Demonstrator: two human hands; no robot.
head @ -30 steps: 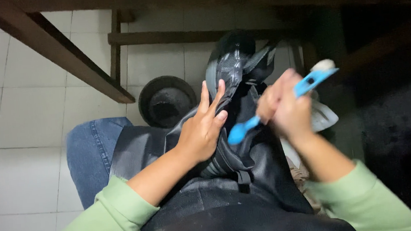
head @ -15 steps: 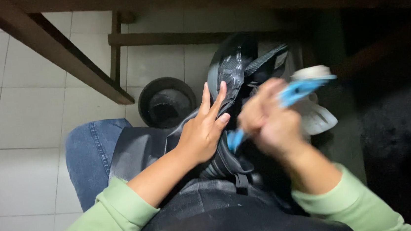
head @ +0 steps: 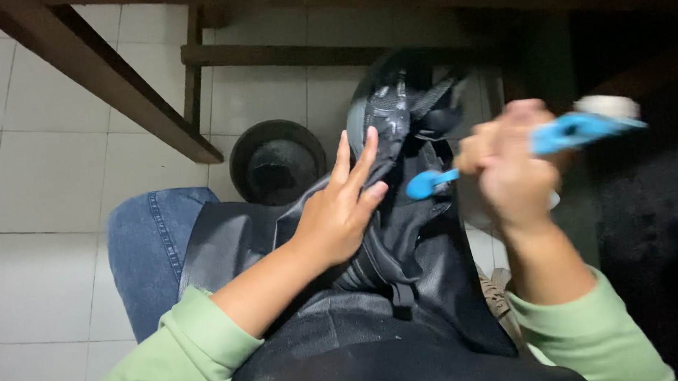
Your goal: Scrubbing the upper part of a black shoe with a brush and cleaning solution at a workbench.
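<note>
As it lies lapped, the black shoe (head: 398, 120) looks scuffed.

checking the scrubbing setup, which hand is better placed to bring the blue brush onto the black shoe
Right. The right hand already has the blue brush in its grip, its near end close beside the black shoe. The left hand lies flat on the shoe, fingers spread, bracing it on the lap.

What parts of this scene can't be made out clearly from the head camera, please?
- Right hand: motion-blurred, so its grip on the blue brush is unclear.
- Brush bristles: hidden behind the blurred hand.
- Black shoe: lower part covered by the left hand and black apron.
- Space under the wooden table, right side: too dark.
</note>
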